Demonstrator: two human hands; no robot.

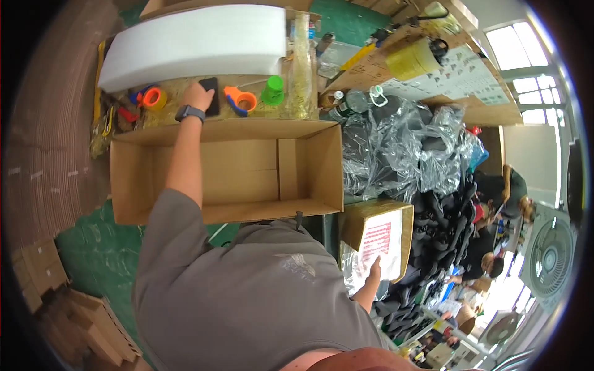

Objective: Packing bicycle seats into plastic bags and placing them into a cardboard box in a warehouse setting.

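Note:
My left hand (197,96), with a dark watch on its wrist, reaches across an open cardboard box (241,167) to the worktable behind it. Its fingers are curled at the left edge of a black phone (213,102), gripping it. An orange tape dispenser (244,100) with blue parts lies just right of the phone, and a second orange dispenser (153,98) is to the left. Off to my right, my right hand (371,278) has its thumb over a white sheet with red print (380,244) at a smaller open carton (402,222). The other fingers are mostly hidden.
White foam (198,43) lies along the table's back. A green cup-like thing (272,91) stands near clear plastic (301,68). Plastic-wrapped dark goods (402,145) are piled at right, beside bottles (356,102). Stacked cardboard (49,123) walls the left; people and a fan (549,263) are far right.

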